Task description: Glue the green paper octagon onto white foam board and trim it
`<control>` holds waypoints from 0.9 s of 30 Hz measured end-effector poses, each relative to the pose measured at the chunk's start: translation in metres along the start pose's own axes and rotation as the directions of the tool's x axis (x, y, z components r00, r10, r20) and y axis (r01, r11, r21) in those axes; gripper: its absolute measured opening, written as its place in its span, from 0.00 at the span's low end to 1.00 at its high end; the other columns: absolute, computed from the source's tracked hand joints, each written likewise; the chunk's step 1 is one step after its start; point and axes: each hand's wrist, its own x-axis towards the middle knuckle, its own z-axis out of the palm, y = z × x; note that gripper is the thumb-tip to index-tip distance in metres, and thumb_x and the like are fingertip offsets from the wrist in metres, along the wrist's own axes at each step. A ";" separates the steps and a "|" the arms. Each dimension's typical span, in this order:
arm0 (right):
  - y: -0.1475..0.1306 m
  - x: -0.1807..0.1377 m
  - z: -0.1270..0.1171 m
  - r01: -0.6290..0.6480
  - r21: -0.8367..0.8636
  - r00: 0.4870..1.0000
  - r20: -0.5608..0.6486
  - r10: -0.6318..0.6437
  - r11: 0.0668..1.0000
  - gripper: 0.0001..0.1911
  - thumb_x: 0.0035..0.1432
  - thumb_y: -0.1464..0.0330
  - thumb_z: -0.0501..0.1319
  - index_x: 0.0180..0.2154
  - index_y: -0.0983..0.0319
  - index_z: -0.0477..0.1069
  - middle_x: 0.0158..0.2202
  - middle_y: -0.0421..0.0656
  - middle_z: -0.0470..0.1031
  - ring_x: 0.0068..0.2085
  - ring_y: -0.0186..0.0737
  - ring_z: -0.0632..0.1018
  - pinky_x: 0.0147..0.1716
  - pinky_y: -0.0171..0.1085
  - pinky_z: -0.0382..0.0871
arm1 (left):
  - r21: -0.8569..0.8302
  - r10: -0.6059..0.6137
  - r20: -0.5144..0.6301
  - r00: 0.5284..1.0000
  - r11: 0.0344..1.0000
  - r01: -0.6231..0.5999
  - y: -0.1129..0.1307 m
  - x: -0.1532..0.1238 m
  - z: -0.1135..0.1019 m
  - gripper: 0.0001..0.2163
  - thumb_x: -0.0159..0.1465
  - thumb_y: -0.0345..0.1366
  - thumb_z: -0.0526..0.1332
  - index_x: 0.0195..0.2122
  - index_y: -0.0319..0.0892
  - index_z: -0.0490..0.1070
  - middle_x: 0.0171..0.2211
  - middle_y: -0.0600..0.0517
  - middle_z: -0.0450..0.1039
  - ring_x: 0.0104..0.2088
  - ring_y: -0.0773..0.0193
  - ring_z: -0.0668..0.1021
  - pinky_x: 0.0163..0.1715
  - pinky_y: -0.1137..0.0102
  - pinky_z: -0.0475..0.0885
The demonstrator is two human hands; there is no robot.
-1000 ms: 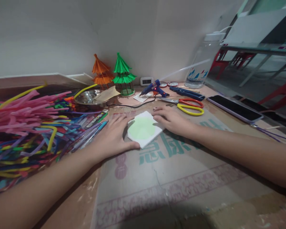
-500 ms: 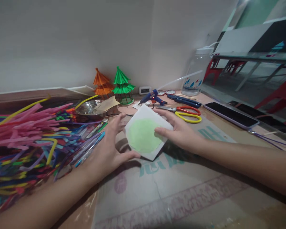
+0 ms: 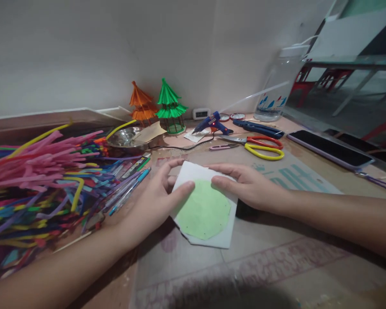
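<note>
Between my hands is a piece of white board (image 3: 231,234) with a light green paper polygon (image 3: 206,210) lying on its face. Small dark dots mark the paper near its corners. My left hand (image 3: 159,197) grips the board's left side, its thumb pressed on the green paper and its fingers at the edge and behind. On the other side my right hand (image 3: 249,184) pinches the upper right part, thumb on the front, fingers behind and partly hidden. The board is tilted towards me above the plastic-covered table (image 3: 260,257).
Pipe cleaners (image 3: 51,159) and pens (image 3: 130,191) spread on the left. Behind stand a metal bowl (image 3: 114,139), orange (image 3: 141,103) and green (image 3: 170,107) paper towers, and a glue gun (image 3: 212,123). Scissors (image 3: 263,148), a phone (image 3: 331,148) and a bottle (image 3: 273,86) are at right.
The board has turned and come lower, nearer to me. My left hand, spread beside it before, now has its thumb on the green paper. The camera view has shifted slightly.
</note>
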 end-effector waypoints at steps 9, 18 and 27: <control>-0.006 -0.001 0.000 0.080 -0.088 0.997 0.000 -0.080 0.993 0.22 0.72 0.58 0.52 0.55 0.61 0.77 0.51 0.48 0.81 0.49 0.45 0.81 0.47 0.41 0.78 | 0.174 0.057 0.028 0.998 0.983 -0.061 0.003 0.002 -0.002 0.27 0.58 0.50 0.70 0.54 0.40 0.74 0.46 0.45 0.81 0.40 0.52 0.82 0.33 0.67 0.78; -0.003 -0.001 -0.001 0.017 -0.073 0.997 -0.079 -0.023 0.997 0.18 0.63 0.59 0.64 0.50 0.60 0.74 0.43 0.44 0.80 0.40 0.41 0.80 0.35 0.36 0.75 | 0.051 0.048 0.079 0.996 0.997 -0.052 -0.001 -0.003 0.002 0.21 0.69 0.53 0.59 0.50 0.40 0.76 0.35 0.49 0.80 0.27 0.65 0.77 0.22 0.76 0.69; 0.007 0.005 -0.005 -0.046 0.120 0.991 -0.121 0.061 0.992 0.20 0.59 0.54 0.68 0.47 0.59 0.72 0.39 0.43 0.79 0.37 0.39 0.78 0.34 0.36 0.73 | 0.271 0.191 -0.140 0.972 0.951 -0.148 -0.010 0.003 -0.007 0.25 0.69 0.57 0.56 0.52 0.42 0.76 0.42 0.48 0.81 0.37 0.56 0.80 0.32 0.70 0.75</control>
